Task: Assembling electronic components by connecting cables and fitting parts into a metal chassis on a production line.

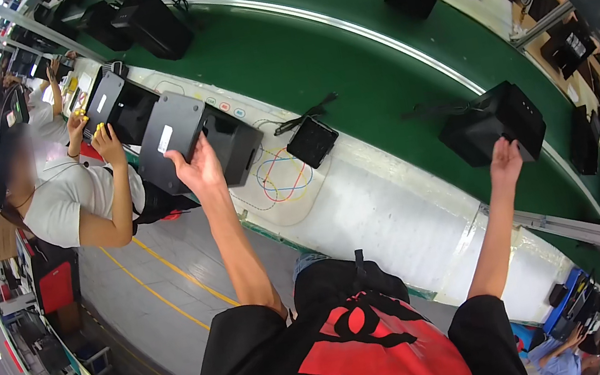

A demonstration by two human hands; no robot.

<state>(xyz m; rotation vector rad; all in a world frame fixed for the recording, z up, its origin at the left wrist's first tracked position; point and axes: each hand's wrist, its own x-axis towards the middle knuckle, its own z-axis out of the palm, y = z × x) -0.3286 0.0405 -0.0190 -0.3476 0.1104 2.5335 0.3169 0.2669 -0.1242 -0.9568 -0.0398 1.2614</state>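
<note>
The left hand (196, 165) has its fingers clamped on a flat dark panel (168, 140), held tilted above the left end of the white surface (390, 212). The right hand (505, 159), fingers apart, touches a black box (494, 124) on the green conveyor belt (343, 63) beyond the surface's far edge.

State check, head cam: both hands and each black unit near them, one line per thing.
Left hand: raised, gripping the edge of the flat black panel.
Flat black panel: tilted up, off the white bench, held against the open black box.
Open black box: standing on the white bench.
Right hand: touching the black box on the belt.
Black box on the belt: resting on the green belt.
Small black square part: lying flat, untouched, cable attached.
</note>
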